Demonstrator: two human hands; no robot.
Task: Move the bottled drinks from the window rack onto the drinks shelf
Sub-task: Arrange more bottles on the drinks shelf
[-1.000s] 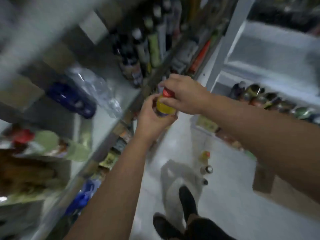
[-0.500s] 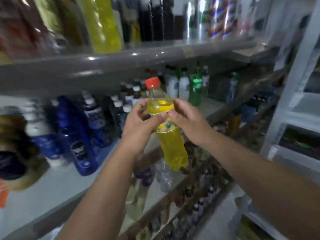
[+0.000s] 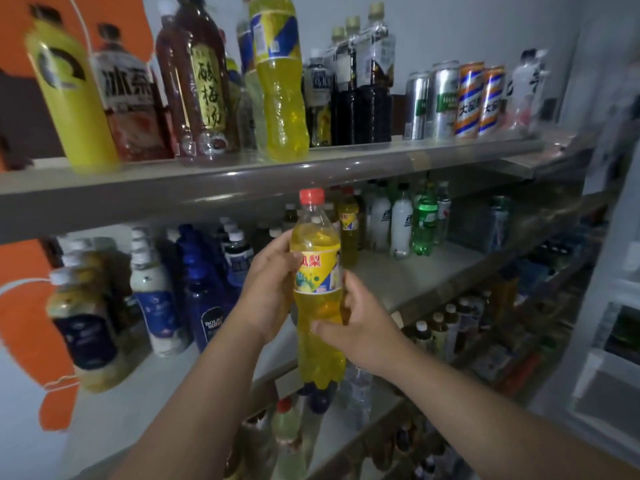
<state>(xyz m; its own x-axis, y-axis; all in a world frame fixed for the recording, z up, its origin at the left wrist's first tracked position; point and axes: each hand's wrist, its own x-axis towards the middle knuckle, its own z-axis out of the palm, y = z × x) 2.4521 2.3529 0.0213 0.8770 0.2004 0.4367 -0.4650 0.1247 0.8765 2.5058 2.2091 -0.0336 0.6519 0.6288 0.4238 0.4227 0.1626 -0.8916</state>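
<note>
- Yellow bottle [image 3: 318,306] with a red cap [image 3: 311,196] is being held upright in front of the shelves, its cap level with the front edge of the top shelf [image 3: 242,181]
- Left hand [image 3: 268,289] is wrapping the bottle from the left at label height, grip closed on it
- Right hand [image 3: 360,327] is gripping the bottle lower down from the right, thumb lying across the front below the label
- Middle shelf [image 3: 415,275] is lying behind the bottle, with a bare stretch just right of it; white bottles [image 3: 391,220], a green bottle [image 3: 425,220] and a small yellow bottle [image 3: 348,226] are standing at its back
- Blue bottles [image 3: 204,289] are crowding the middle shelf left of the hands
- Top shelf is carrying a tall yellow bottle [image 3: 280,81], dark bottles [image 3: 363,98] and cans [image 3: 457,98]
</note>
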